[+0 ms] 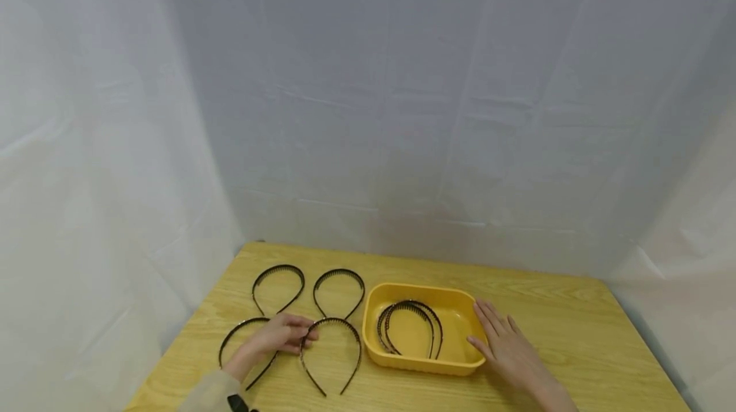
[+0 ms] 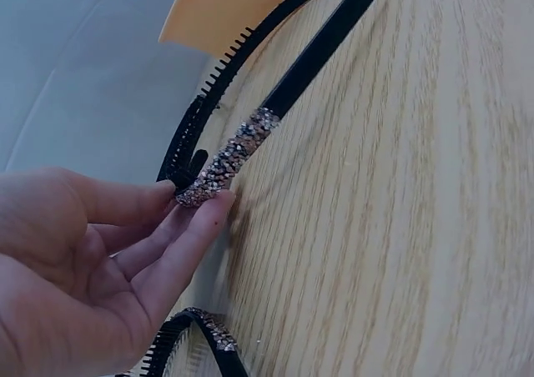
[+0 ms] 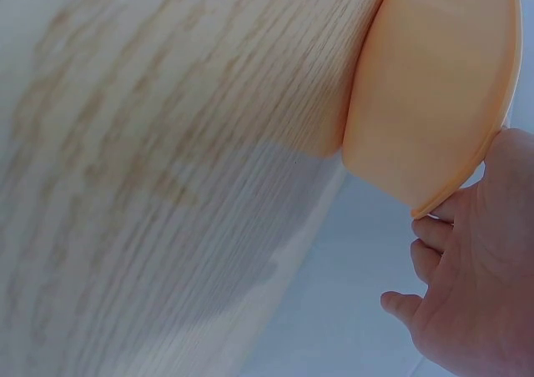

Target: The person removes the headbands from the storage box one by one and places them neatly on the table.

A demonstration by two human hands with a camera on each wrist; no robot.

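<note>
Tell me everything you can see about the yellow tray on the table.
The yellow tray is a shallow rectangular bin with rounded corners and a rolled rim, seemingly plastic. It sits flat on the wooden table, right of the loose headbands. Dark toothed headbands lie inside. The right hand rests against its right wall, fingers straight.

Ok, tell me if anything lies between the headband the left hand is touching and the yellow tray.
Nothing visible does. The left hand touches the headband at its top, bare tabletop separates that headband from the yellow tray, and the right hand rests on the tray's far side.
</note>
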